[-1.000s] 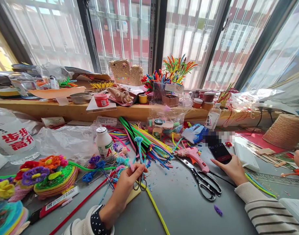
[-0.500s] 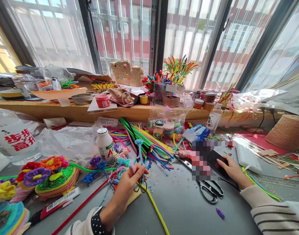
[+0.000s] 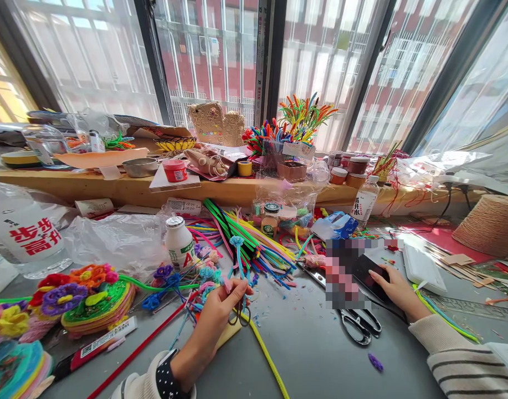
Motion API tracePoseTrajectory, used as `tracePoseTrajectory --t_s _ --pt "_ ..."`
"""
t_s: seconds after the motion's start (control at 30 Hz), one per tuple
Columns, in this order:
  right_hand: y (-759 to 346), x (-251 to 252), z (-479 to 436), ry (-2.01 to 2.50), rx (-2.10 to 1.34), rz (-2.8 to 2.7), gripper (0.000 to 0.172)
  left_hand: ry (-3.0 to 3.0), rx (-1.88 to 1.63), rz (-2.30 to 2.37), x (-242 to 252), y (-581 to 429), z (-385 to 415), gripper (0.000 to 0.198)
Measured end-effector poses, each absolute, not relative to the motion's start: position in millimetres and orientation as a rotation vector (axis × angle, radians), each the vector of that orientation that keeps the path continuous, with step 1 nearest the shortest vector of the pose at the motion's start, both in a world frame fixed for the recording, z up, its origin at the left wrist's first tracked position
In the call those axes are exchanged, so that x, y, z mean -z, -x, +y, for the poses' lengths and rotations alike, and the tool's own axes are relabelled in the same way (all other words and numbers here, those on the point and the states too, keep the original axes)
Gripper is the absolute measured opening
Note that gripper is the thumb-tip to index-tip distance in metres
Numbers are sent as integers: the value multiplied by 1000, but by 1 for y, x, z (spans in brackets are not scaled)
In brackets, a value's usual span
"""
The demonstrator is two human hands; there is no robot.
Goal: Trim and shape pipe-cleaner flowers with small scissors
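My left hand [image 3: 224, 310] is closed in a pinch around a light-blue pipe cleaner [image 3: 239, 256], which stands upright with a curled tip. Dark metal loops [image 3: 239, 318], like small scissor handles, show just under those fingers; the rest is hidden. A yellow pipe cleaner [image 3: 267, 354] runs from there to the front edge. My right hand [image 3: 397, 288] rests with fingers stretched over a black phone [image 3: 372, 277], partly covered by a blurred patch. Large scissors [image 3: 359, 326] lie beside it with black handles, and a purple fuzzy scrap [image 3: 375, 362] lies in front.
A bundle of pipe cleaners [image 3: 254, 244] lies mid-table. Left are pipe-cleaner flowers [image 3: 65, 299], a white bottle [image 3: 179, 244] and a large water bottle [image 3: 23, 235]. Right are a white box [image 3: 423, 269] and a twine cone [image 3: 486, 227]. A cluttered wooden ledge [image 3: 220, 188] runs behind.
Both hands stay where they were, the left still pinching the light-blue pipe cleaner and the right on the phone. The whole view has shifted very slightly.
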State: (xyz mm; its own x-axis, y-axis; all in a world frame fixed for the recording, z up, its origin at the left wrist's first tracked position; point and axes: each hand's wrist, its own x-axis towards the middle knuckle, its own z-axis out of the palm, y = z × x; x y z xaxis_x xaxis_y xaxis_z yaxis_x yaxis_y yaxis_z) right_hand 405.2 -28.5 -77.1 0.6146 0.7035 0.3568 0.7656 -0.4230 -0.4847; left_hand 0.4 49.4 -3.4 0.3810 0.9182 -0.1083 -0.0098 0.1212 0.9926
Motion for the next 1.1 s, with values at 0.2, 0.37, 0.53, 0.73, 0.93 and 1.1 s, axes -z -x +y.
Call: tracePoseTrajectory --t_s 0.2,0.37,0.53,0.73,0.93,1.1 --pt "-401 62 -31 2224 -74 -1140 41 -1260 -851 958 -1 -1 47 22" --pt "-393 40 -39 2204 -175 -1131 46 -1257 -859 965 -1 -1 48 22" --pt "-386 27 -45 2184 -176 -1168 51 -1262 -856 960 1 0 48 22" --pt "-388 32 -46 2209 -62 -1200 49 -1261 -844 973 0 0 48 23" --pt "-390 36 -45 2189 -68 -1212 48 -1257 -850 967 -1 0 48 24" --pt "-389 33 -45 2234 -42 -1201 49 -1261 -836 955 0 0 48 24"
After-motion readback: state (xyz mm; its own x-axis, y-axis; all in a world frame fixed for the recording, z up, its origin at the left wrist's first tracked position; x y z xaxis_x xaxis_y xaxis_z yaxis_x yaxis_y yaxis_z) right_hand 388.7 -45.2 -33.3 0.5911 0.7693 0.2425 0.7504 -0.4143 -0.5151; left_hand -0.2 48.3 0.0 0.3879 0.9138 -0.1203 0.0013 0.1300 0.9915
